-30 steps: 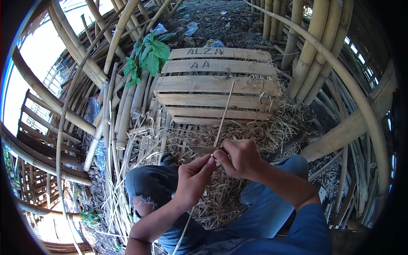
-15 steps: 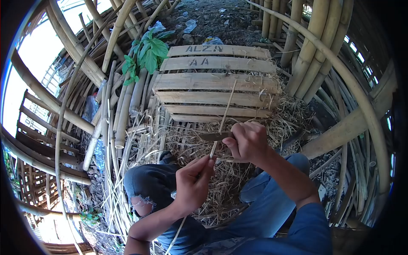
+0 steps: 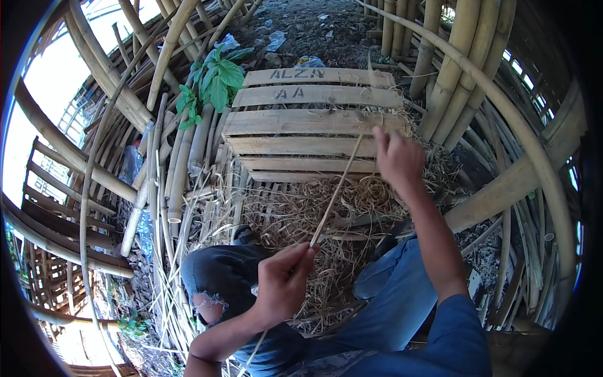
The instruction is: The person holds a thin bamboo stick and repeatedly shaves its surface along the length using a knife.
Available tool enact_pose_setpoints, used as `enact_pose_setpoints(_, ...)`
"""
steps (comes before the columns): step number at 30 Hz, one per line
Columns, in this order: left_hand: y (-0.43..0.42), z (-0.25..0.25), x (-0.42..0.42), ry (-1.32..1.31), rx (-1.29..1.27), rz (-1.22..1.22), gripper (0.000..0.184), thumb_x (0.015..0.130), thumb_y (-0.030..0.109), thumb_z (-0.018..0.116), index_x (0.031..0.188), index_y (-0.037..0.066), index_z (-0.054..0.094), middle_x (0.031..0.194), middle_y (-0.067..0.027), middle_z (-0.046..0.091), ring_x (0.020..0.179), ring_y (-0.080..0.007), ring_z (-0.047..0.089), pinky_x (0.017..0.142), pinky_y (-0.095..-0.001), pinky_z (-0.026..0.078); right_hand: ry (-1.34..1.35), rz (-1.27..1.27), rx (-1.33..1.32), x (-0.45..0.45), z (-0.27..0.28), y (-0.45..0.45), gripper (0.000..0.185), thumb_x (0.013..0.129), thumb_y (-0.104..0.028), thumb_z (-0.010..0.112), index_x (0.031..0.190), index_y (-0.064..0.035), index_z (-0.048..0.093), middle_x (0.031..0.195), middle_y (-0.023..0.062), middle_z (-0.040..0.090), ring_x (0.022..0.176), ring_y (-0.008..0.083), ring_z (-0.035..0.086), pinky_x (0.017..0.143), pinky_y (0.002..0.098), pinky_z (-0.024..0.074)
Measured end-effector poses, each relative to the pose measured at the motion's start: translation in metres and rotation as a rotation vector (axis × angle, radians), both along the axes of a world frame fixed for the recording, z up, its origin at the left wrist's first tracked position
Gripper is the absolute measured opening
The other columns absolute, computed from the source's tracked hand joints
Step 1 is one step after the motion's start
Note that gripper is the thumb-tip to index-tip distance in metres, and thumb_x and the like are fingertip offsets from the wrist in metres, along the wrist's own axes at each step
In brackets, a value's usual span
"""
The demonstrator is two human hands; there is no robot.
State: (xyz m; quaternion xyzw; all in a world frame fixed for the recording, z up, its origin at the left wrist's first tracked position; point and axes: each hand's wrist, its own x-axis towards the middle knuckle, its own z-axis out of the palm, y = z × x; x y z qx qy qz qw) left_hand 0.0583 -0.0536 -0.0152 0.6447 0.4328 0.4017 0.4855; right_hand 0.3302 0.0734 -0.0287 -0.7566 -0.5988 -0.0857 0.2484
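My left hand is closed around a thin bamboo strip, above my bent knee. The strip slants up and to the right, its far end over the slatted wooden crate, and its lower part passes beneath my left forearm. My right hand is raised at the crate's right side, apart from the strip and closed on the knife. The knife's blade points upward and looks blurred and faint.
Curly shavings cover the ground in front of the crate. Bamboo poles and a leafy plant are at the left. Upright thick poles and a curved pole stand at the right. Thin strips lie beside my left knee.
My right hand has moved with the knife up and to the right, away from my left hand and off the strip. The strip's far end has shifted slightly right and down.
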Motion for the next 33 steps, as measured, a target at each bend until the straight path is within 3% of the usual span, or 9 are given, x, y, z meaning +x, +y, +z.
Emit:
enact_pose_setpoints(1,-0.004,0.001,0.000,-0.005,0.000,-0.008,0.021,0.094,0.011,0.052,0.104,-0.004,0.063,0.069,0.0005,0.056,0.056,0.0002,0.042,0.048,-0.0165,0.032,-0.004,-0.074,0.121,0.024,-0.006,0.009,0.054,0.096,-0.047,0.030,0.062,-0.0094,0.050,0.044,0.0026,0.045,0.037,0.0168,0.044,0.038,0.0333,0.0397)
enact_pose_setpoints(3,-0.009,0.007,0.001,-0.068,-0.274,0.009,0.022,0.095,0.014,0.050,0.104,-0.002,0.063,0.066,0.0017,0.055,0.053,0.0005,0.040,0.046,-0.0162,0.031,-0.018,-0.150,0.247,0.041,-0.007,0.009,0.054,0.097,-0.045,0.031,0.062,-0.0094,0.052,0.044,0.0019,0.045,0.039,0.0166,0.044,0.040,0.0335,0.0404)
enact_pose_setpoints(5,-0.003,0.011,-0.001,-0.100,-0.352,0.017,0.023,0.095,0.014,0.049,0.105,-0.003,0.062,0.067,0.0010,0.056,0.057,-0.0007,0.042,0.050,-0.0174,0.034,0.290,-0.017,0.388,0.029,0.006,-0.009,0.052,0.096,-0.043,0.034,0.061,-0.0105,0.054,0.045,0.0022,0.047,0.043,0.0167,0.050,0.043,0.0351,0.0420)
enact_pose_setpoints(7,0.002,0.011,-0.004,-0.144,-0.405,0.003,0.026,0.096,0.015,0.047,0.110,-0.002,0.060,0.069,0.0009,0.056,0.059,-0.0012,0.043,0.051,-0.0179,0.036,0.438,0.210,0.415,-0.003,0.001,-0.027,0.049,0.096,-0.039,0.039,0.063,-0.0043,0.048,0.046,0.0020,0.040,0.044,0.0150,0.042,0.045,0.0325,0.0346)
enact_pose_setpoints(11,0.004,0.010,-0.002,-0.159,-0.413,0.023,0.025,0.097,0.015,0.047,0.110,-0.002,0.060,0.068,0.0011,0.056,0.058,-0.0011,0.042,0.050,-0.0181,0.035,0.309,0.679,0.242,-0.072,-0.005,-0.062,0.048,0.094,-0.040,0.043,0.061,-0.0048,0.048,0.045,0.0035,0.044,0.038,0.0183,0.048,0.037,0.0342,0.0358)
enact_pose_setpoints(14,0.003,0.010,-0.001,-0.163,-0.354,0.050,0.025,0.097,0.014,0.046,0.109,-0.003,0.059,0.066,0.0020,0.053,0.057,-0.0013,0.041,0.050,-0.0181,0.035,0.255,0.778,0.262,-0.095,-0.007,-0.074,0.046,0.092,-0.041,0.048,0.059,-0.0083,0.048,0.043,0.0035,0.046,0.036,0.0180,0.052,0.035,0.0333,0.0404)
enact_pose_setpoints(21,-0.002,0.015,-0.008,-0.097,-0.318,-0.015,0.023,0.096,0.011,0.045,0.105,-0.005,0.059,0.061,0.0063,0.041,0.055,-0.0006,0.032,0.046,-0.0196,0.027,0.088,0.781,0.360,-0.081,-0.006,-0.060,0.047,0.092,-0.042,0.047,0.060,-0.0081,0.049,0.042,0.0054,0.045,0.036,0.0217,0.053,0.035,0.0341,0.0396)
enact_pose_setpoints(26,-0.005,0.012,-0.008,-0.067,-0.381,-0.072,0.024,0.097,0.013,0.044,0.104,-0.005,0.059,0.059,0.0081,0.041,0.049,0.0014,0.032,0.043,-0.0168,0.024,0.165,0.533,0.241,-0.051,-0.007,-0.044,0.047,0.094,-0.041,0.043,0.060,-0.0093,0.053,0.038,0.0047,0.043,0.033,0.0204,0.051,0.032,0.0339,0.0369)
enact_pose_setpoints(33,0.007,0.022,-0.011,-0.219,-0.642,-0.066,0.025,0.098,0.016,0.042,0.096,-0.002,0.058,0.058,0.0083,0.038,0.052,0.0000,0.032,0.045,-0.0184,0.024,0.352,0.819,0.148,-0.091,-0.011,-0.078,0.045,0.092,-0.039,0.049,0.059,-0.0082,0.050,0.041,0.0067,0.044,0.036,0.0245,0.052,0.034,0.0355,0.0377)
